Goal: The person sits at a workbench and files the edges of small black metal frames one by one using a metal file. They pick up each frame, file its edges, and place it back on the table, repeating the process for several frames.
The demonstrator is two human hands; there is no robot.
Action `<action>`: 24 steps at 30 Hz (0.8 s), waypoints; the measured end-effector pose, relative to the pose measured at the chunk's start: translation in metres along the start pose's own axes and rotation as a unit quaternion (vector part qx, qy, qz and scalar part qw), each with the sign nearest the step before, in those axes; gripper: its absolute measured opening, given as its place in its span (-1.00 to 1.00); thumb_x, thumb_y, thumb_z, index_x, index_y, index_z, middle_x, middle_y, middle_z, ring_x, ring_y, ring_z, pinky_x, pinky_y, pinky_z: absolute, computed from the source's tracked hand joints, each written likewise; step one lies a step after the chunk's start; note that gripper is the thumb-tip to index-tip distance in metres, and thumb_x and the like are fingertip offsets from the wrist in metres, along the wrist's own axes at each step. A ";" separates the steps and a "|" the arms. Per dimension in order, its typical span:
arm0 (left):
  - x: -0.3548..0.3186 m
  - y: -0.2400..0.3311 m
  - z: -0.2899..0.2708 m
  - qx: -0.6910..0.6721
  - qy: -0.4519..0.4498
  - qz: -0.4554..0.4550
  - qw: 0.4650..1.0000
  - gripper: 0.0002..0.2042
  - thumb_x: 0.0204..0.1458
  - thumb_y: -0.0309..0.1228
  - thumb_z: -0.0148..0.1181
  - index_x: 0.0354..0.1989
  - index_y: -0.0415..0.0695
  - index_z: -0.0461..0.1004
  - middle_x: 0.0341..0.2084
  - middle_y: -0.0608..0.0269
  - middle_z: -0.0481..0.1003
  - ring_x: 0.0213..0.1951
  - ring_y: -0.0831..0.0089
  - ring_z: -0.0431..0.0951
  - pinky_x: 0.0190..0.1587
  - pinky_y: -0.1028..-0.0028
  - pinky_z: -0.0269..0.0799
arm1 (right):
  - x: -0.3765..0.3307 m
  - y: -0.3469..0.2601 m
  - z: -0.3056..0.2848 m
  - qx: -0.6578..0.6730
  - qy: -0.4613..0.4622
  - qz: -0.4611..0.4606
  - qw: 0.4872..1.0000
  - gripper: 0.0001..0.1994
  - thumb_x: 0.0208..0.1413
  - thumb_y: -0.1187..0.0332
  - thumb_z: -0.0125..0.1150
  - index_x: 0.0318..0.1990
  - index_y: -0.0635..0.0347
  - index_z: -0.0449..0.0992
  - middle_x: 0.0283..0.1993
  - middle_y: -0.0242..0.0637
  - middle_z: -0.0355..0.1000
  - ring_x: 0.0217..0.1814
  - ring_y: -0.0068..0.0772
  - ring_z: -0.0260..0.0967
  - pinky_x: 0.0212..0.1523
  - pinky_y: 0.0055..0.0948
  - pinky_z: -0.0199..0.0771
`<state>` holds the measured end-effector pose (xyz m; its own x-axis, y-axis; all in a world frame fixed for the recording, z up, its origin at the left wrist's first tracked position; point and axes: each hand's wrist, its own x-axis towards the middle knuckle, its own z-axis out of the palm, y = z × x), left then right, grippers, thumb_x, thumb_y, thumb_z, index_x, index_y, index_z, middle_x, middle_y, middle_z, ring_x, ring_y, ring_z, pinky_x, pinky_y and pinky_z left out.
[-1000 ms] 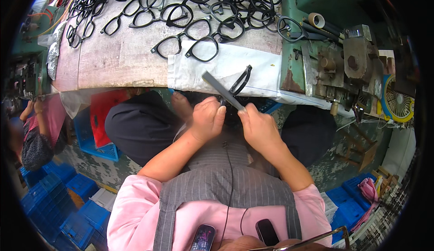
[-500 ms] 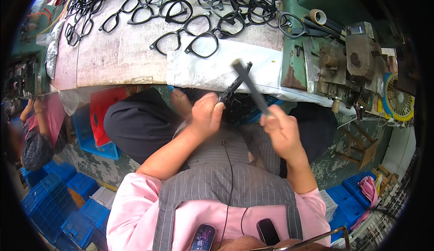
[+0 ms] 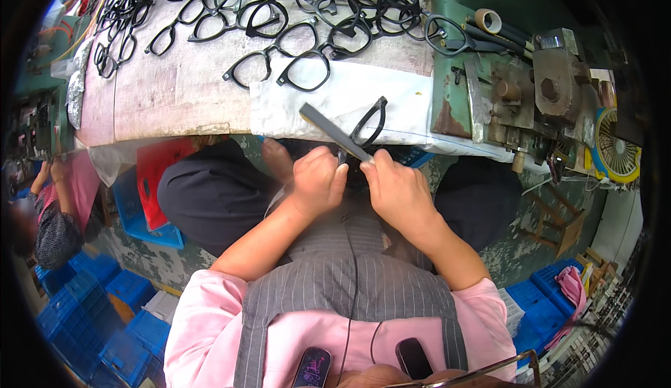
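Note:
My left hand [image 3: 318, 180] is closed on a black eyeglass frame [image 3: 382, 111]; one rim sticks out over the table's near edge, and the rest is hidden by the fingers and the tool. Gripped by one end in my right hand [image 3: 400, 187] is a flat grey file [image 3: 328, 128]. It slants up and leftward across the held frame, close to my left fingers. Whether it touches the frame cannot be made out. Loose black eyeglass frames [image 3: 305, 72] lie just beyond on a white sheet [image 3: 409, 101], in front of a large heap of them.
The wooden tabletop [image 3: 168, 98] ends just past my hands. At the right stand a metal machine [image 3: 549, 91] and a yellow-rimmed fan [image 3: 618, 150]. Blue crates [image 3: 129, 287] stand on the floor at both sides. Another person's arm [image 3: 64, 185] shows at far left.
My right hand has moved left toward my left hand, and the file has swung over to the left across the frame. The held frame has turned, showing its rim more openly.

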<state>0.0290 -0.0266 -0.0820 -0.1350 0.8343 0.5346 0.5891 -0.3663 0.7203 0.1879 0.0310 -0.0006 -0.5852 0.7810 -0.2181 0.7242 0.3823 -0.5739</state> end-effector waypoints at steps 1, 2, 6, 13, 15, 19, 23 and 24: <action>0.001 0.000 0.002 -0.004 0.013 0.008 1.000 -0.84 -0.07 -0.53 0.16 -0.61 -0.23 0.31 -0.69 0.11 0.27 -0.62 0.15 0.33 -0.57 0.29 0.26 | -0.006 -0.001 -0.004 0.005 -0.002 0.001 1.000 -0.75 0.18 0.25 0.06 -0.42 0.23 0.29 -0.61 0.02 0.42 -0.58 0.10 0.42 -0.57 -0.05 0.41; 0.002 0.000 0.003 -0.010 0.026 0.013 1.000 -0.84 -0.08 -0.54 0.16 -0.61 -0.23 0.31 -0.69 0.11 0.27 -0.61 0.15 0.33 -0.57 0.29 0.26 | -0.012 -0.001 -0.006 0.008 -0.017 0.010 1.000 -0.75 0.18 0.25 0.06 -0.42 0.23 0.29 -0.61 0.02 0.42 -0.58 0.10 0.42 -0.57 -0.05 0.41; 0.000 0.001 0.004 -0.022 0.020 0.018 0.999 -0.87 0.00 -0.60 0.06 -0.57 -0.29 0.34 -0.66 0.10 0.33 -0.62 0.16 0.33 -0.55 0.33 0.28 | -0.015 -0.001 -0.002 0.012 -0.024 0.014 1.000 -0.75 0.19 0.25 0.04 -0.41 0.24 0.30 -0.62 0.02 0.41 -0.58 0.10 0.42 -0.58 -0.05 0.41; 0.001 0.000 -0.001 0.004 0.000 0.008 1.000 -0.85 -0.07 -0.55 0.16 -0.60 -0.24 0.31 -0.70 0.10 0.27 -0.62 0.13 0.34 -0.58 0.30 0.26 | 0.005 0.003 0.003 0.025 0.017 -0.021 0.999 -0.75 0.18 0.25 0.05 -0.42 0.25 0.30 -0.63 0.04 0.40 -0.59 0.13 0.40 -0.59 -0.04 0.40; 0.001 0.000 0.001 -0.007 0.009 0.013 1.000 -0.84 -0.07 -0.55 0.15 -0.60 -0.24 0.31 -0.70 0.10 0.27 -0.62 0.14 0.33 -0.59 0.30 0.24 | -0.010 0.001 -0.004 0.026 -0.007 0.005 1.000 -0.74 0.19 0.24 0.04 -0.41 0.25 0.30 -0.63 0.04 0.40 -0.58 0.15 0.40 -0.57 -0.02 0.40; 0.000 -0.001 0.003 -0.021 0.027 0.012 0.999 -0.84 -0.07 -0.55 0.15 -0.60 -0.23 0.30 -0.70 0.10 0.26 -0.63 0.15 0.31 -0.60 0.30 0.22 | -0.017 -0.001 -0.001 0.025 -0.016 0.013 0.999 -0.75 0.20 0.24 0.03 -0.41 0.25 0.31 -0.62 0.05 0.41 -0.59 0.14 0.41 -0.57 -0.01 0.40; 0.000 -0.001 -0.001 0.002 0.008 0.014 1.000 -0.84 -0.07 -0.55 0.15 -0.60 -0.23 0.30 -0.69 0.10 0.28 -0.62 0.15 0.32 -0.59 0.30 0.24 | 0.005 0.003 0.007 0.016 -0.007 -0.003 1.000 -0.75 0.20 0.24 0.03 -0.40 0.25 0.32 -0.63 0.04 0.41 -0.59 0.13 0.41 -0.57 -0.01 0.40; 0.000 0.000 -0.001 0.003 0.002 0.014 1.000 -0.84 -0.07 -0.55 0.15 -0.60 -0.23 0.30 -0.68 0.10 0.29 -0.62 0.14 0.32 -0.59 0.30 0.24 | 0.005 0.003 0.006 0.010 -0.006 -0.006 1.000 -0.75 0.20 0.24 0.03 -0.40 0.25 0.32 -0.63 0.04 0.41 -0.59 0.13 0.41 -0.57 -0.01 0.40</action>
<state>0.0279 -0.0273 -0.0816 -0.1214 0.8216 0.5569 0.5980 -0.3873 0.7017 0.1847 0.0333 -0.0084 -0.5987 0.7699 -0.2207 0.7094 0.3819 -0.5924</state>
